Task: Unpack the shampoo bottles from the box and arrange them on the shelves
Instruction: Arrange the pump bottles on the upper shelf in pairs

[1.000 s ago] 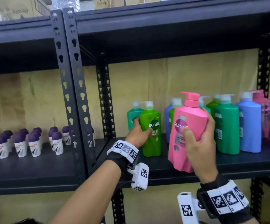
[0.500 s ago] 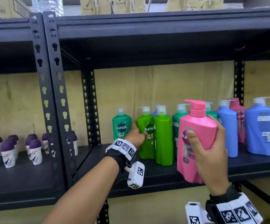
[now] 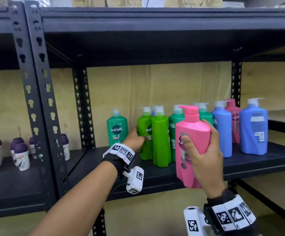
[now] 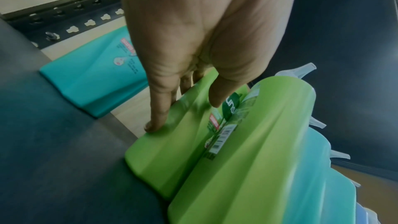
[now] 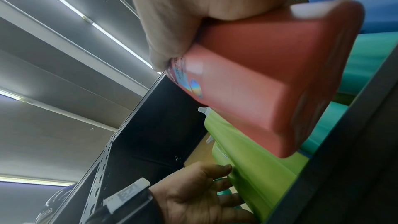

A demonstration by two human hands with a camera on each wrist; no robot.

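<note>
The shelf (image 3: 155,178) is black metal with perforated posts (image 3: 36,99), and a yellowish board wall (image 3: 155,86) stands behind it. In the right bay the bottles stand upright in a crowded row: 1 teal bottle (image 3: 117,128) alone at the left, 2 lime bottles (image 3: 160,138) touching each other, 2 more teal ones (image 3: 174,123) behind, then 2 blue bottles (image 3: 222,132) and 1 pink at the back (image 3: 234,120). A further blue cap shows behind the lime pair, so the full count is unclear.

The right hand (image 3: 204,160) is wrapped around a pink bottle (image 3: 191,142), thumb on its label, holding it upright in the air in front of the shelf edge. The lime and teal bottles stand directly behind it and fill that part of the shelf.

The left hand (image 3: 135,140) lies with straight fingers (image 4: 159,108) against the side of the left lime bottle (image 4: 172,142), gripping nothing. A gap of bare shelf separates this bottle from the lone teal one.

In the left bay, small white roll-ons (image 3: 21,155) with purple caps stand in a cluster; some are hidden by the post. Cardboard boxes (image 3: 121,1) sit on the top shelf. The right wrist view shows a grey ceiling with strip lights (image 5: 86,19).
</note>
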